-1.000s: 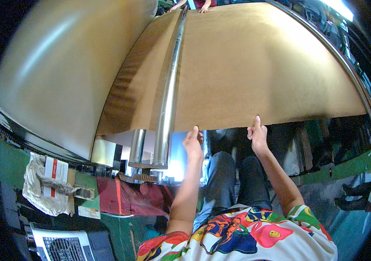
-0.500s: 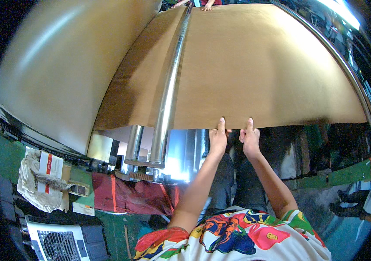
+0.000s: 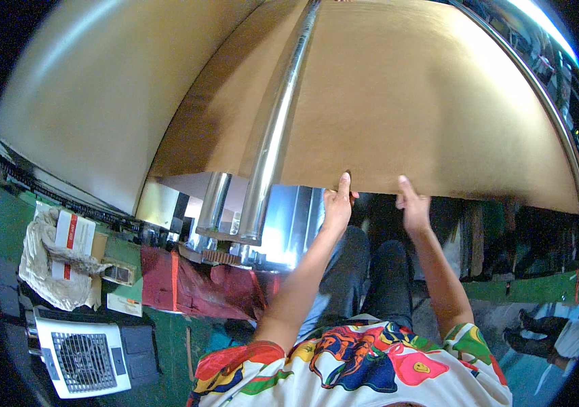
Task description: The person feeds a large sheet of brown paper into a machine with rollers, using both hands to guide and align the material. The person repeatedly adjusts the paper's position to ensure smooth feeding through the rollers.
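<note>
A wide brown sheet, paper-like or fabric-like [image 3: 384,102], stretches away in front of me. My left hand [image 3: 336,209] pinches its near edge, thumb on top and fingers curled underneath. My right hand [image 3: 415,209], a little blurred, is at the same edge further right, its thumb over the sheet and its other fingers bent below. A shiny metal roller [image 3: 277,136] lies lengthwise across the sheet, left of my hands. Beside the sheet on the left rises a large smooth tan drum [image 3: 99,95].
A metal bar [image 3: 530,78] borders the sheet's right side. Below the roller sit a short metal cylinder [image 3: 213,202] and a gear [image 3: 221,258]. At lower left are white cloth [image 3: 38,271], a box [image 3: 80,230], maroon cloth [image 3: 198,285] and a fan unit [image 3: 84,359]. Another person's legs [image 3: 537,336] show at right.
My right hand has moved right along the edge, widening the gap between my hands. The view has shifted, and the other person's hands at the far edge have nearly left the picture.
</note>
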A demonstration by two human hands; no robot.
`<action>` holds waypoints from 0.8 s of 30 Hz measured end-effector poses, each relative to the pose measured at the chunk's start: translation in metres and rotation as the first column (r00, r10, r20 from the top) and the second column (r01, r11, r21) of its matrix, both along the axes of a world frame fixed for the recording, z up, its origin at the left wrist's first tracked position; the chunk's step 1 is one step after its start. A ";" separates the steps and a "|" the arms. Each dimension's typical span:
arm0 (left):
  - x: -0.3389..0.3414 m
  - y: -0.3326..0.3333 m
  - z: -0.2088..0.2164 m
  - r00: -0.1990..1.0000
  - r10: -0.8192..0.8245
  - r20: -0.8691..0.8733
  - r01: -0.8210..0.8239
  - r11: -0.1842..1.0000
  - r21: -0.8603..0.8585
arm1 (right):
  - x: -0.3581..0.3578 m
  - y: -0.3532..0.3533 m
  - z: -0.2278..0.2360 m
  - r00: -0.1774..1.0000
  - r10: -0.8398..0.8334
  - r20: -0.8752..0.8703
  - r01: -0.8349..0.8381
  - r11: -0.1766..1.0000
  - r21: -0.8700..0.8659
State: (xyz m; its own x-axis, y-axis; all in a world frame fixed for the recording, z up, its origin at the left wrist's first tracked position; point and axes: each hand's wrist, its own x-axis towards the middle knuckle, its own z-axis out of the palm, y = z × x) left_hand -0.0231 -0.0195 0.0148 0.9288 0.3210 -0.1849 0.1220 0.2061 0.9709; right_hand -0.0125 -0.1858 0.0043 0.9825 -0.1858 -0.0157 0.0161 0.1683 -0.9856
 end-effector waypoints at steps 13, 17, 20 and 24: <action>0.002 0.028 -0.018 0.999 0.000 0.045 0.000 1.000 0.013 | 0.013 -0.151 0.013 0.948 -0.236 -0.213 0.295 0.903 0.312; 0.006 0.029 -0.014 0.998 0.020 0.055 -0.020 1.000 0.000 | 0.017 -0.176 -0.007 0.952 -0.214 -0.219 0.262 0.939 0.223; -0.001 0.040 -0.008 0.996 0.053 0.073 -0.053 0.999 -0.003 | 0.004 -0.122 0.023 0.937 -0.304 -0.171 0.343 0.893 0.292; -0.003 0.049 0.004 0.999 -0.003 0.038 0.003 1.000 -0.013 | -0.001 -0.123 0.024 0.959 -0.265 -0.097 0.282 0.922 0.267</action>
